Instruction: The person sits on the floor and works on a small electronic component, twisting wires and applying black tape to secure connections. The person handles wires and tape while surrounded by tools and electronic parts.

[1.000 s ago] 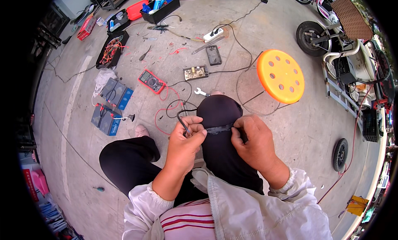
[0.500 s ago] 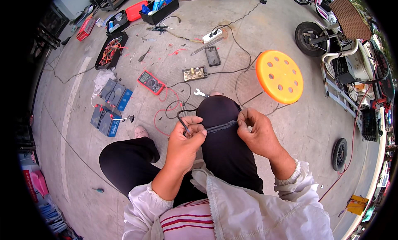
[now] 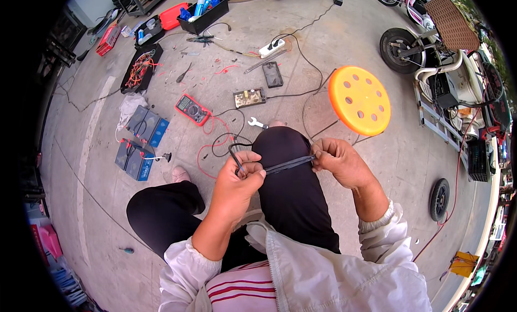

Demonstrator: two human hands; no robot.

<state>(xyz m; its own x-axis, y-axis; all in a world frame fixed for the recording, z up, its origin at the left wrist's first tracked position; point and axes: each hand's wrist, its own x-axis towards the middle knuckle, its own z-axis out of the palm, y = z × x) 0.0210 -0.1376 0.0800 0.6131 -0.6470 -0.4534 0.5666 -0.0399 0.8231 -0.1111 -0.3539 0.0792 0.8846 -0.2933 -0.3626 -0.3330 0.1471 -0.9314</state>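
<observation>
Between my two hands a dark, flat double strand of black cable [image 3: 288, 164] is stretched over my right knee. My left hand [image 3: 237, 182] is closed around one end, thumb against the fingers, and a bent black length rises from it and runs down to the floor. The far end is pinched by the fingertips of my right hand [image 3: 342, 162]. Whether the strand is bare cable or wrapped in tape cannot be made out. Beyond my knee lie an open-end wrench [image 3: 257, 123] and an opened device with a circuit board [image 3: 249, 98].
A red multimeter [image 3: 193, 109] with leads and two battery packs [image 3: 146, 126] lie at left. Behind are a white power strip [image 3: 271, 48], a wire tray [image 3: 141, 68] and a bottle box [image 3: 204, 20]. An orange stool [image 3: 359, 101] stands right, near a wheel [image 3: 439, 199].
My right hand has shifted slightly outward and up, away from the left. More of the strand shows between them, pulled straighter. The whole view has drifted a little.
</observation>
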